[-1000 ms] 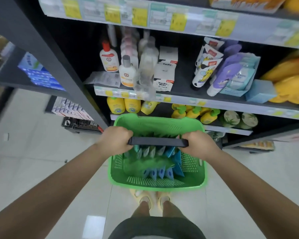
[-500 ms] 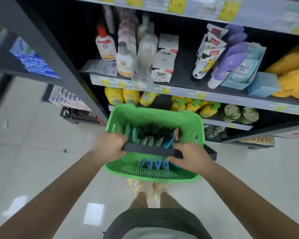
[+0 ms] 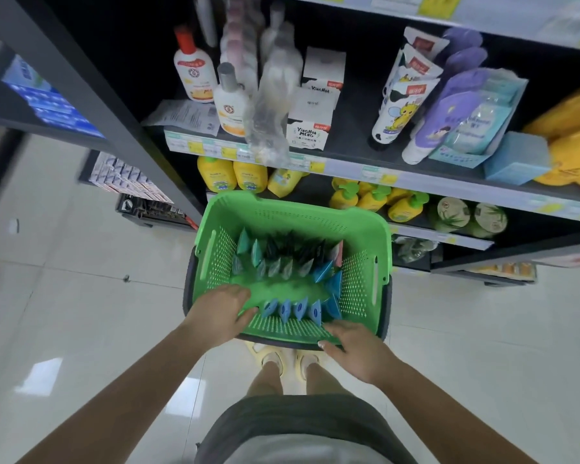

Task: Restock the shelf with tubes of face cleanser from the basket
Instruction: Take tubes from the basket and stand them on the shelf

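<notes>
A green plastic basket (image 3: pixel 292 209) sits low in front of the shelf unit, just beyond my feet. Inside it stand several tubes of face cleanser: blue ones (image 3: pixel 298 308) along the near side and right, dark and teal ones (image 3: pixel 282 254) along the far side. Its dark handles (image 3: pixel 187 279) lie folded down at the sides. My left hand (image 3: pixel 220 311) hovers over the near left corner with relaxed fingers, holding nothing. With its fingers spread, my right hand (image 3: pixel 359 351) touches the near rim. The black shelf (image 3: pixel 355 139) has a bare strip between white boxes and cow-print tubes.
White lotion bottles (image 3: pixel 230 102), white boxes (image 3: pixel 310 127), cow-print tubes (image 3: pixel 400 105) and purple packs (image 3: pixel 462 118) fill the middle shelf. Yellow bottles (image 3: pixel 231 174) line the shelf below. A grey upright (image 3: pixel 91 85) borders the unit on the left. Glossy tiled floor (image 3: pixel 64 296) lies all around.
Both hands let go of the dark handle, which dropped to the basket's sides. The basket went down lower, and my hands now sit at its near rim.
</notes>
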`<state>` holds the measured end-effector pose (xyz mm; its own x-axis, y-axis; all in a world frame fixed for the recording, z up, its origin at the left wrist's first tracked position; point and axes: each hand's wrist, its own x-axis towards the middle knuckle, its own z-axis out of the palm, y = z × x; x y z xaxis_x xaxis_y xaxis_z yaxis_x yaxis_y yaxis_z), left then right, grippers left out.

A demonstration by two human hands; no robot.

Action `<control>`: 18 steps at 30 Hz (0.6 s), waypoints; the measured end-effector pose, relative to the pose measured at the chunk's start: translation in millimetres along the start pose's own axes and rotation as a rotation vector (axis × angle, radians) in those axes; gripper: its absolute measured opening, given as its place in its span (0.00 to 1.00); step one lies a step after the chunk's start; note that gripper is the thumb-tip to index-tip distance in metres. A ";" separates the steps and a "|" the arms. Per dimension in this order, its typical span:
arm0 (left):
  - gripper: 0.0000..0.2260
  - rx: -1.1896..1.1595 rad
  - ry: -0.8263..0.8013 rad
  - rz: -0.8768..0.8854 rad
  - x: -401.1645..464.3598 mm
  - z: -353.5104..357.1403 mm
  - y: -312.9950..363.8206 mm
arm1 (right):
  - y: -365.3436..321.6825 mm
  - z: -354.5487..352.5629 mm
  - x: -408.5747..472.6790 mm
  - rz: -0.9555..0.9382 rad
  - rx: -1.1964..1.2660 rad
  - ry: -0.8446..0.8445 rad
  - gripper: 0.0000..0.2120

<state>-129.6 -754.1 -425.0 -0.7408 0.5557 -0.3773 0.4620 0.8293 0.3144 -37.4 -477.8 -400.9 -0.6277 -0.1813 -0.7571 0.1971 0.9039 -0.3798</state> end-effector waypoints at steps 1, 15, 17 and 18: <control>0.19 -0.003 -0.016 -0.018 4.1 2.8 2.1 | 2.9 -2.1 2.4 0.025 0.030 0.026 0.32; 0.18 -0.057 -0.538 -0.246 86.8 67.6 36.7 | 30.4 -19.4 57.8 0.238 0.090 -0.028 0.25; 0.20 -0.078 -0.612 -0.287 92.9 80.5 36.8 | 31.6 -20.5 65.4 0.238 0.075 -0.041 0.25; 0.21 -0.073 -0.645 -0.300 96.3 86.3 36.5 | 32.4 -21.3 68.8 0.241 0.074 -0.041 0.25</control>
<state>-142.0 -665.3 -525.0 -0.3842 0.2467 -0.8897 0.2327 0.9584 0.1653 -90.3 -452.7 -453.9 -0.5255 0.0191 -0.8506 0.3924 0.8925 -0.2224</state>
